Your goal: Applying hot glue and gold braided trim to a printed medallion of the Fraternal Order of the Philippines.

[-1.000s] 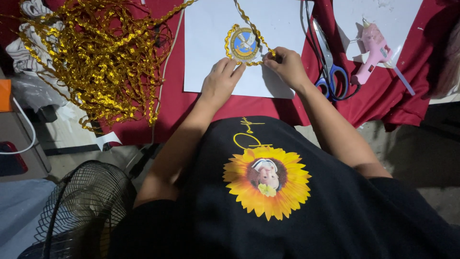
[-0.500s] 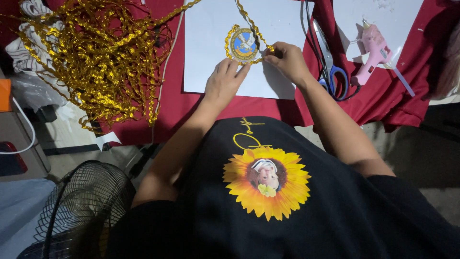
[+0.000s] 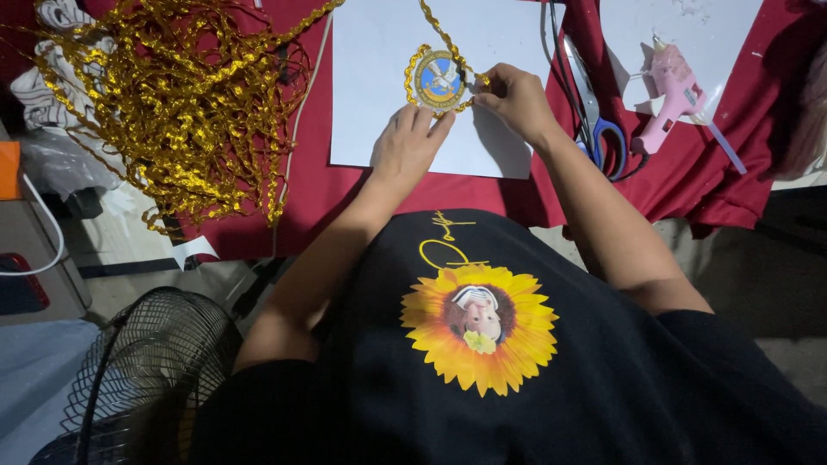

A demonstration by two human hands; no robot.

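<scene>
Together our hands work the round blue gold-trimmed paper badge (image 3: 437, 80): left hand (image 3: 407, 148) flat below it, fingers spread, right hand (image 3: 515, 99) pinching shiny gold ribbon (image 3: 479, 80) beside it.

Bright, sharp tabletop; dim, shadowed lower edges, slight wide-angle distortion

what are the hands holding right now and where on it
The right hand pinches the gold ribbon trim at the round blue badge's right edge. The left hand presses fingertips against the badge's lower edge, on the white paper.
</scene>
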